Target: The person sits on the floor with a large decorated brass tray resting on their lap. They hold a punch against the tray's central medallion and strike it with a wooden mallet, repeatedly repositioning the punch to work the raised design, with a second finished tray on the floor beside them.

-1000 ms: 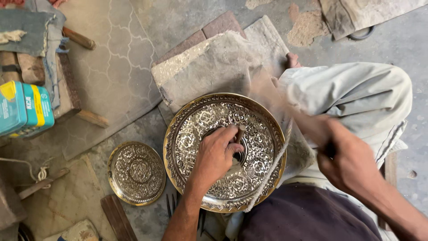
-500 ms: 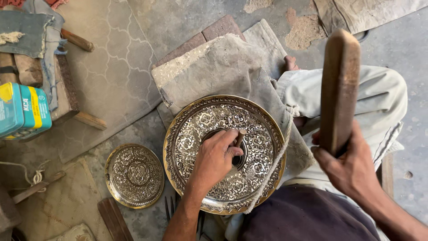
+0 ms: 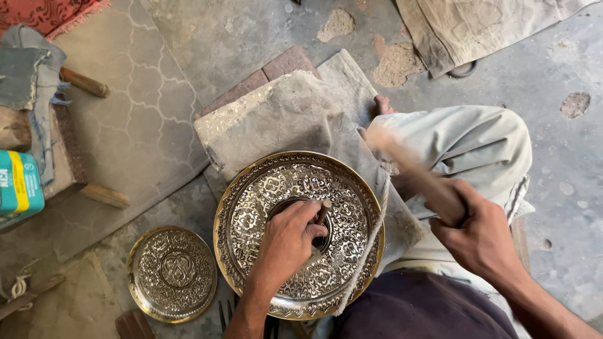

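Note:
A large round engraved metal plate (image 3: 352, 188) with a brass rim rests on a grey cloth over my lap. My left hand (image 3: 286, 242) lies on the plate's centre, pinching a short metal punch (image 3: 323, 212) upright against it. My right hand (image 3: 480, 235) grips a wooden mallet (image 3: 411, 169), which is blurred with motion and angled toward the plate's upper right. The mallet's head is apart from the punch.
A smaller engraved plate (image 3: 171, 273) lies on the floor at the lower left. A folded grey cloth (image 3: 282, 113) covers bricks (image 3: 270, 72) behind the large plate. A low wooden stool with cloth (image 3: 38, 107) and a teal and yellow box (image 3: 19, 188) stand at the left.
My right hand held the mallet raised upright half a second ago; now it has swung down toward the plate. The left hand and punch stay at the plate's centre.

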### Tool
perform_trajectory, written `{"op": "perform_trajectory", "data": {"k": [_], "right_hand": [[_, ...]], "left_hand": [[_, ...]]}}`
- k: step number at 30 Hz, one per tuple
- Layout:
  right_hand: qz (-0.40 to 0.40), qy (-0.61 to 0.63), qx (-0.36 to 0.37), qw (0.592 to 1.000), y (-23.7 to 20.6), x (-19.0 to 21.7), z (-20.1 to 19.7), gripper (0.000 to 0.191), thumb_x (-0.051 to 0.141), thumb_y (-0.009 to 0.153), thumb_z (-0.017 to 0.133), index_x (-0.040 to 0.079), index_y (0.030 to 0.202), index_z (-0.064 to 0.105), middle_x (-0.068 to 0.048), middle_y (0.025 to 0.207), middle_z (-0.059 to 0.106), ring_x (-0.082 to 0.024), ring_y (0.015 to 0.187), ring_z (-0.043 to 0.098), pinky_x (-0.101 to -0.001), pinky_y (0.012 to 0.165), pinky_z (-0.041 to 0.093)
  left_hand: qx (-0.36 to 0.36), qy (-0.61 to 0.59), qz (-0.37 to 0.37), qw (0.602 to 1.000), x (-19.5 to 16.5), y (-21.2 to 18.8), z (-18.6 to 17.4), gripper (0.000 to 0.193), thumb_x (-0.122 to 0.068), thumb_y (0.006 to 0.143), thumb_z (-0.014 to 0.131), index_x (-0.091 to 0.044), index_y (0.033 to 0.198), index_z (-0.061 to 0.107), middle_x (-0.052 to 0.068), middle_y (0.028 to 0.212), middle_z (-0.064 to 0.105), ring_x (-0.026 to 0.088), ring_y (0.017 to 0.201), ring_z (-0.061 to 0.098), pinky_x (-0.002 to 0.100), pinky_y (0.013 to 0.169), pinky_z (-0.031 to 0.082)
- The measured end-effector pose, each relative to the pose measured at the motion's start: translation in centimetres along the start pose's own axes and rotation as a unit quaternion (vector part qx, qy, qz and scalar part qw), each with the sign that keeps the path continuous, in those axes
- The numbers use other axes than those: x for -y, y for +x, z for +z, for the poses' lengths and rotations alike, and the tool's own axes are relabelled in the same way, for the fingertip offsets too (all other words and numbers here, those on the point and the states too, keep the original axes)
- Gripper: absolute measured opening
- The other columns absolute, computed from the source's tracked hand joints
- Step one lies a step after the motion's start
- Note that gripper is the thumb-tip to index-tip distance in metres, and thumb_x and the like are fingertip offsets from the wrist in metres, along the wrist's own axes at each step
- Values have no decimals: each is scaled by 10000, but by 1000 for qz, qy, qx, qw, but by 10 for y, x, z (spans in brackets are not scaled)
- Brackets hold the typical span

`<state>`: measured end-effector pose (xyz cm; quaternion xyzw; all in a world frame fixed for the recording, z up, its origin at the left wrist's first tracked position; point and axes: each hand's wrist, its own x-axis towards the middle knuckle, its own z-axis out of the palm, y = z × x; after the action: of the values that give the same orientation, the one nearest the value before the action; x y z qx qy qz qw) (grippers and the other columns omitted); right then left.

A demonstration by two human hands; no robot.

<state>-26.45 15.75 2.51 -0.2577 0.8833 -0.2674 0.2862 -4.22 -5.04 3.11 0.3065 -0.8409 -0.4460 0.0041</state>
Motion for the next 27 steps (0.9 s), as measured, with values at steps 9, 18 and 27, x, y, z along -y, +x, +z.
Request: {"op": "perform_trajectory", "data": {"k": [9,18,27], "right_hand": [[28,-9,32,999,-5,6,-2,379,169,779,752,116,1146,671,-162,919,762,-362,841,747,-437,751,574],[56,-54,63,995,-16,14,-6,424,187,782,779,120,1167,615,-152,944,732,-357,814,732,-458,740,579],[47,-40,89,994,-32,-6,2,428,122,759,740,93,1158,588,-134,906,739,-324,859,686,-418,762,559]], "left_hand": [[6,-2,9,1000,-1,-1,-3,294,-126,891,712,-117,1180,657,93,950,708,321,850,714,474,707,523],[20,-29,24,999,0,-3,-6,297,-80,884,703,-108,1176,657,102,953,703,309,855,724,456,711,548],[36,-13,52,998,3,-3,-10,223,-60,888,718,-69,1104,660,114,914,695,314,828,719,471,698,527]]}}
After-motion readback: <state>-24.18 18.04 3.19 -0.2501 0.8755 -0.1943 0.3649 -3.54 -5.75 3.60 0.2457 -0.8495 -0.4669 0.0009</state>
